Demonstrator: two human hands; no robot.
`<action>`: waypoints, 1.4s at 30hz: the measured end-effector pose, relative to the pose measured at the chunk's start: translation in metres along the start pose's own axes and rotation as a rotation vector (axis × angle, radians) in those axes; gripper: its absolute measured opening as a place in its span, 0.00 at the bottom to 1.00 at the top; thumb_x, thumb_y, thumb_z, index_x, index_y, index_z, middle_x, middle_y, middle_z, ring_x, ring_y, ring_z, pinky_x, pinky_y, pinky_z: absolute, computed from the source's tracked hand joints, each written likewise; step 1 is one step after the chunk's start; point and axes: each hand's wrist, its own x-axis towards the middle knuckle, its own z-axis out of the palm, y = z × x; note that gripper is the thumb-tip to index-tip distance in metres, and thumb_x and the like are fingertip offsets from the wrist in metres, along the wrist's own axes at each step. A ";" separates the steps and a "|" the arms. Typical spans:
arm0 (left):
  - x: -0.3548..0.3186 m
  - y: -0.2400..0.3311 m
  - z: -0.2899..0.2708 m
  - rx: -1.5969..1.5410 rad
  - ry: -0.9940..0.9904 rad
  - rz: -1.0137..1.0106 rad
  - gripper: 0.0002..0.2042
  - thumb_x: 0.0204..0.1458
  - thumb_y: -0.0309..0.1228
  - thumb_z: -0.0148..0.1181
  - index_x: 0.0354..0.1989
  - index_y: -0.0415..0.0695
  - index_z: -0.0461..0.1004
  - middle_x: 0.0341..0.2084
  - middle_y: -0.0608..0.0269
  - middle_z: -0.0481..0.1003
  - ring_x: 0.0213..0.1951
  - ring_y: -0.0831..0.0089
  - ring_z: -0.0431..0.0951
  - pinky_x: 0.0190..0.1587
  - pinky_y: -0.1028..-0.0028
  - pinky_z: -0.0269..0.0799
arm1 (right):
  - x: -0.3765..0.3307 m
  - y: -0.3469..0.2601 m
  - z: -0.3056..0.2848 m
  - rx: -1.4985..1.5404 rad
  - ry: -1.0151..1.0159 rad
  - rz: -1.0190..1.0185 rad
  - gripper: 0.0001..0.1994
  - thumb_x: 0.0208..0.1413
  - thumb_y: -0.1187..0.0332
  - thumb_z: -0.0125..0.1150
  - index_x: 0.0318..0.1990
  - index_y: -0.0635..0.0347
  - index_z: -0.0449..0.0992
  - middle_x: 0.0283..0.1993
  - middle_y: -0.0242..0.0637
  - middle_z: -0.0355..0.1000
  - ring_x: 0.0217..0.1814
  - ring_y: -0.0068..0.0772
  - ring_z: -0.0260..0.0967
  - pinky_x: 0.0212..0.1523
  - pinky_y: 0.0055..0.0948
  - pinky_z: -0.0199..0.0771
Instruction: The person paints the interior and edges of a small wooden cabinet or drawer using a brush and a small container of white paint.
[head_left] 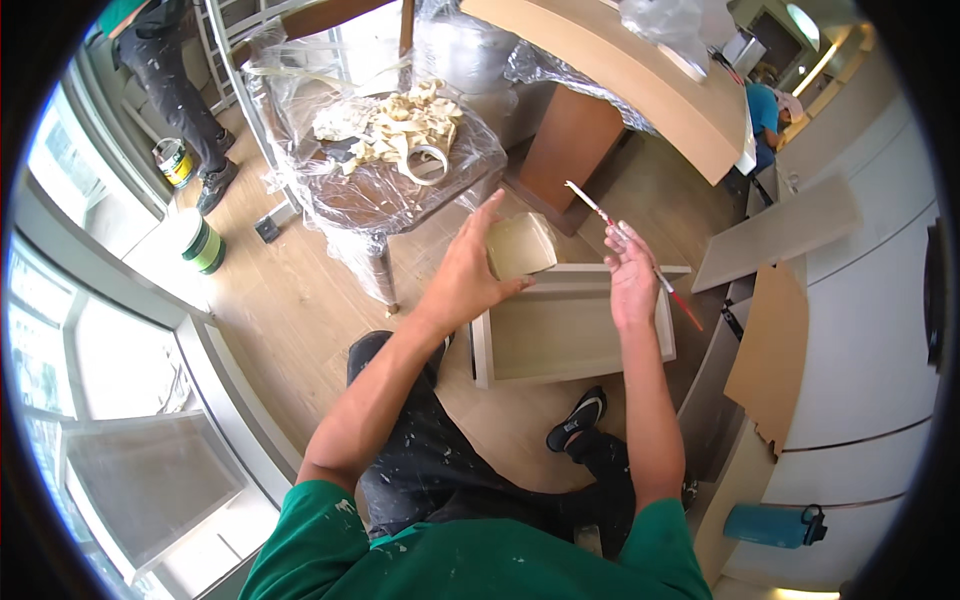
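Note:
My left hand (468, 268) grips a small squarish tub (520, 247), pale beige inside, with thumb and fingers on its sides. In my raised right hand (632, 280) is a thin paintbrush (588, 200) with a red and white handle, its pale tip pointing up and to the left, apart from the tub. Below both hands, a pale drawer-like box (482, 350) lies on the floor with its open side up, close in front of my feet.
A plastic-wrapped chair (440, 200) carries crumpled masking tape (410, 120) and a tape roll (427, 165). Paint cans (203, 245) stand left, near another person's legs (175, 80). A cardboard-topped counter (640, 70), a loose panel (775, 235) and a blue bottle (770, 525) are around me.

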 end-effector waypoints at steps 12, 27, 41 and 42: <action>-0.009 -0.012 -0.025 0.030 0.095 -0.068 0.55 0.38 0.30 0.82 0.75 0.39 0.50 0.55 0.43 0.73 0.58 0.49 0.75 0.61 0.59 0.71 | 0.052 0.053 0.073 -0.049 -0.135 0.094 0.15 0.67 0.72 0.56 0.58 0.65 0.79 0.49 0.36 0.80 0.46 0.19 0.70 0.45 0.21 0.73; -0.007 0.003 -0.019 -0.121 -0.002 -0.086 0.53 0.40 0.27 0.79 0.74 0.33 0.49 0.69 0.36 0.59 0.70 0.44 0.62 0.70 0.59 0.63 | 0.059 0.149 0.115 -0.101 -0.283 0.238 0.17 0.67 0.66 0.62 0.60 0.61 0.77 0.41 0.28 0.78 0.32 0.13 0.72 0.29 0.17 0.72; -0.002 0.000 -0.013 -0.141 0.033 -0.083 0.55 0.39 0.27 0.80 0.75 0.34 0.47 0.67 0.36 0.61 0.69 0.44 0.64 0.70 0.59 0.64 | 0.040 0.135 0.131 0.022 -0.304 0.269 0.21 0.68 0.63 0.62 0.65 0.61 0.72 0.50 0.32 0.78 0.42 0.19 0.77 0.40 0.21 0.79; -0.002 0.001 -0.013 -0.141 0.024 -0.082 0.55 0.39 0.27 0.80 0.75 0.34 0.47 0.67 0.36 0.61 0.69 0.44 0.64 0.70 0.59 0.64 | 0.042 0.136 0.129 0.069 -0.323 0.305 0.22 0.68 0.63 0.62 0.65 0.61 0.72 0.50 0.32 0.78 0.42 0.20 0.77 0.40 0.21 0.79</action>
